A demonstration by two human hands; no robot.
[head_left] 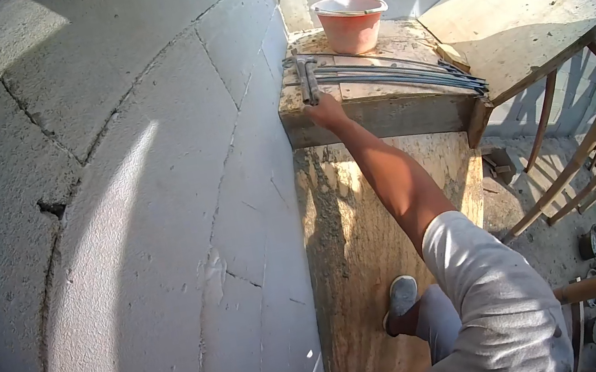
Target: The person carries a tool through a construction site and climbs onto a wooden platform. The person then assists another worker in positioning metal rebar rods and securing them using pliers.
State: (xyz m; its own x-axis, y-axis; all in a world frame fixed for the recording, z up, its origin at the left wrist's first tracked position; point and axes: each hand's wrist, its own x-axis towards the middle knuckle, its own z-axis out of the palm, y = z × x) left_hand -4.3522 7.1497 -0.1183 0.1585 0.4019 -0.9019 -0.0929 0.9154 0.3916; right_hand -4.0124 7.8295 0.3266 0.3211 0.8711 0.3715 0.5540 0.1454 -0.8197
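My right hand (327, 111) reaches out to the front edge of a raised wooden platform (381, 117), its fingers closed around a grey tool (307, 79) that looks like a trowel with a handle. Just right of the tool, several thin dark rods (398, 73) lie across the platform top. Behind the rods stands a red bucket (352, 29) with a whitish rim. My left hand is out of view.
A grey block wall (159, 210) rises close on the left. My shoes (403, 296) are on a stained wooden board (350, 256). On the right are a sloping panel (521, 3), wooden poles (553, 182) and a lower floor with round black objects (590, 243).
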